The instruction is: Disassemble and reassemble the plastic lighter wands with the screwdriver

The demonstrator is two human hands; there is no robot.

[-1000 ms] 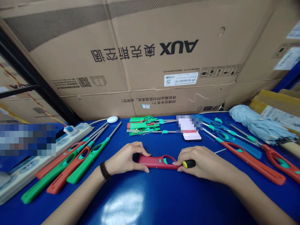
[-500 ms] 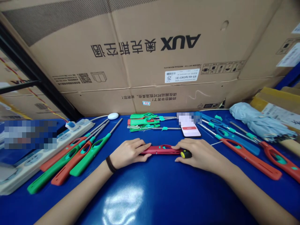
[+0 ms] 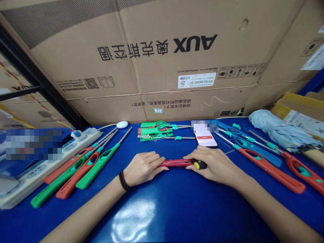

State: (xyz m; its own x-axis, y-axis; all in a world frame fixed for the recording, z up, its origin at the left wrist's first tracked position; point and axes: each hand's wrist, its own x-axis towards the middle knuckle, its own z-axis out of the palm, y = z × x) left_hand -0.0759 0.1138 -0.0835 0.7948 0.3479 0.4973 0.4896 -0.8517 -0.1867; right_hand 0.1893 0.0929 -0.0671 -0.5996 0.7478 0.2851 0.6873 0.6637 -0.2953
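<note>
Both my hands pinch a red long-neck lighter (image 3: 174, 163) lying crosswise just above the blue table. My left hand (image 3: 146, 167) is closed round its left end. At its other end my right hand (image 3: 210, 165) grips it between thumb and fingers. That same hand also has a tool with a black-and-yellow handle (image 3: 200, 165), likely a screwdriver, tucked in the palm; its shaft is hidden. A narrow seam side of the lighter faces me, with a slit showing near the right end. My fingers cover both its ends.
On the left, red and green lighters (image 3: 98, 165) lie beside a white power strip (image 3: 37, 168). Green lighters (image 3: 155, 130) and a phone (image 3: 206, 138) lie behind my hands. Several red and blue lighters (image 3: 270, 168) and a folded umbrella (image 3: 280, 131) are right. A cardboard box (image 3: 152, 77) stands behind.
The red lighter has been rolled about its length, so its trigger opening no longer shows and its seam edge does. My left hand has turned over a little with it. Both hands keep hold.
</note>
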